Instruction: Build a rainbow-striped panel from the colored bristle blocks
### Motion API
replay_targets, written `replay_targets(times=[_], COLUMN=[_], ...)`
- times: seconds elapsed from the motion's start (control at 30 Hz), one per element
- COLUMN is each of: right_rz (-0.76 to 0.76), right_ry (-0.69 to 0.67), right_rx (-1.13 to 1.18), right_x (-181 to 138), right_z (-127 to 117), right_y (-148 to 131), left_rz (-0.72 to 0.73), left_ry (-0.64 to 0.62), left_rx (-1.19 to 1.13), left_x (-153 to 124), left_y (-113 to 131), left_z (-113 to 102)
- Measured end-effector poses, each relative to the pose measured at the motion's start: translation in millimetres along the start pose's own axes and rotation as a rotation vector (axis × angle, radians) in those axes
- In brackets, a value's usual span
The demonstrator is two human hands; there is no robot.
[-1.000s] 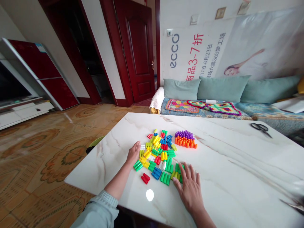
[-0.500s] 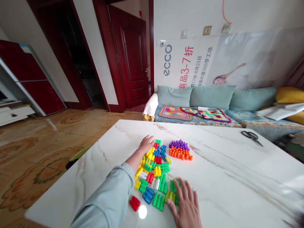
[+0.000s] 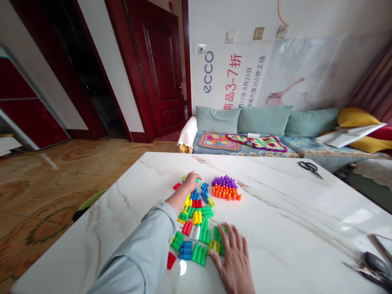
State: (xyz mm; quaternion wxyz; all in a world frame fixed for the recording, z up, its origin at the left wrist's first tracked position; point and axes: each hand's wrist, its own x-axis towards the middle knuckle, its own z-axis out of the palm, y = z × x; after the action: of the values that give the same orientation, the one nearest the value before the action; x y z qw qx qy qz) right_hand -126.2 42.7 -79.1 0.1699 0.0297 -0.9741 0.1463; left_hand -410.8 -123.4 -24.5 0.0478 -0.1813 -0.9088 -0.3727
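My left hand [image 3: 191, 182] is at the far end of a spread of colored plastic toy blocks. Its fingers are curled around a small green block [image 3: 197, 180], of which only a bit shows. My right hand [image 3: 233, 255] lies spread at the near right side of the spread, its fingers over a yellow-green block [image 3: 215, 246] and green ones beside it. Between the hands lie a white block [image 3: 195, 232], yellow blocks [image 3: 197, 217], red blocks [image 3: 187, 228] and a blue block [image 3: 185, 250]. My left forearm hides part of the spread.
Purple pieces [image 3: 224, 181] and orange pieces [image 3: 226, 193] stand grouped right of the blocks. Black scissors [image 3: 310, 168] lie at the white table's [image 3: 275, 228] far right. Keys [image 3: 363, 269] are at the right edge. A sofa [image 3: 294, 149] stands beyond.
My left hand has closed from spread fingers around a green block. A red block now shows left of it. My right hand stays spread. The view has shifted right.
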Motion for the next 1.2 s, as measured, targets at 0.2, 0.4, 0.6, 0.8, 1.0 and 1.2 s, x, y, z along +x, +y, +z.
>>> replay_targets(times=[0.2,0.4,0.6,0.8,1.0,1.2], right_rz=[0.005,0.002,-0.02,-0.269,-0.222,-0.244], right_ry=[0.011,0.053,0.176,0.033,-0.038,-0.076], right_rx=[0.027,0.063,0.122,0.206,0.113,0.165], right_x=[1,2,-3,-21,-21,-20], right_z=[-4,-5,-13,-24,-20,-25], right_y=[-2,-4,-7,-29,-36,-33], left_rz=[-0.09,-0.242,-0.449,-0.441,-0.196,0.123], left_ry=[0.191,0.344,0.498,0.618,0.438,0.297], left_rx=[-0.407,-0.856,-1.198,-0.974,-0.529,-0.208], left_x=[-25,-111,-216,-266,-281,-268], left_y=[20,51,78,84,83,78], left_z=[-25,-22,20,43,32,-3])
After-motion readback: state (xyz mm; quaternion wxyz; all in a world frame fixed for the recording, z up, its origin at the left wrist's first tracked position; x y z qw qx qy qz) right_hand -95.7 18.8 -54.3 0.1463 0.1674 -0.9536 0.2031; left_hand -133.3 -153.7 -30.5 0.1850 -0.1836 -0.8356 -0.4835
